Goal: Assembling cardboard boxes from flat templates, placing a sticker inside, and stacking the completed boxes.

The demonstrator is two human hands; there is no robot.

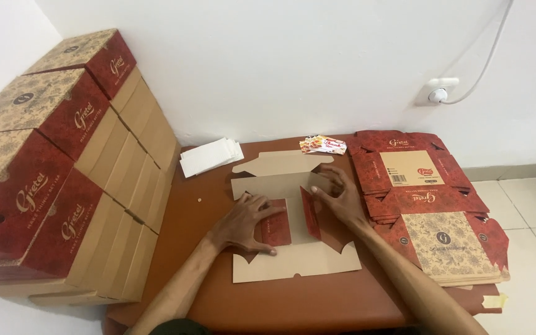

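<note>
Nearest, two bare forearms reach in over the brown surface (pixel 317 298). The left hand (pixel 246 220) lies palm down, fingers spread, pressing a red side flap flat onto the box blank (pixel 280 186); it grips nothing. The right hand (pixel 339 197) is half curled, its fingertips pinching the other red flap and tipping it upright. The blank is an unfolded sheet of plain brown card with red printed panels, lying in the middle of the surface between the two hands, its far tabs spread out flat.

Just right of it sits a stack of flat blanks (pixel 429 205), red and tan print facing up, overhanging the surface's right edge. To the left, well apart from the hands, folded boxes (pixel 51 161) stand piled against the wall in several stacks.

Further back, a small pile of white sheets (pixel 209 155) rests near the far left corner, and some small cards (pixel 324 144) lie at the far edge. On the white wall beyond, a socket (pixel 438 93) holds a plug with a white cable running upward.
</note>
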